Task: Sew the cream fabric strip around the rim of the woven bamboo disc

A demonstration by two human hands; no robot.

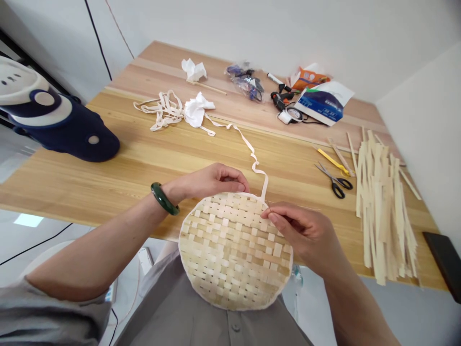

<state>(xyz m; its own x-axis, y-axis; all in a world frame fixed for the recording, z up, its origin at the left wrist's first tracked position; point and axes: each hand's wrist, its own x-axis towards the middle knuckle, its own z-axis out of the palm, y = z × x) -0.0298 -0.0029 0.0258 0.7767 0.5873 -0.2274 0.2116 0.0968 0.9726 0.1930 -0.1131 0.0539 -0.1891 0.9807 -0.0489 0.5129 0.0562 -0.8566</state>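
Note:
A round woven bamboo disc point(234, 252) rests against my body at the table's near edge, with a pale binding along its rim. My left hand point(216, 181) is shut on the disc's top rim, its fingers curling over the edge, and a green bangle point(164, 198) circles that wrist. My right hand point(300, 234) pinches what looks like a thin needle point(268, 205) at the upper right of the disc. A cream ribbon point(245, 144) rises from the rim near both hands and runs across the table to a tangled heap point(163, 111).
Several loose bamboo strips point(383, 211) lie at the right of the wooden table point(108, 178), beside black-handled scissors point(334, 181) and a yellow tool point(333, 161). A glue gun point(281, 98), papers, a plastic bag and tissues lie farther back. A large navy-and-white object point(57, 115) intrudes at left.

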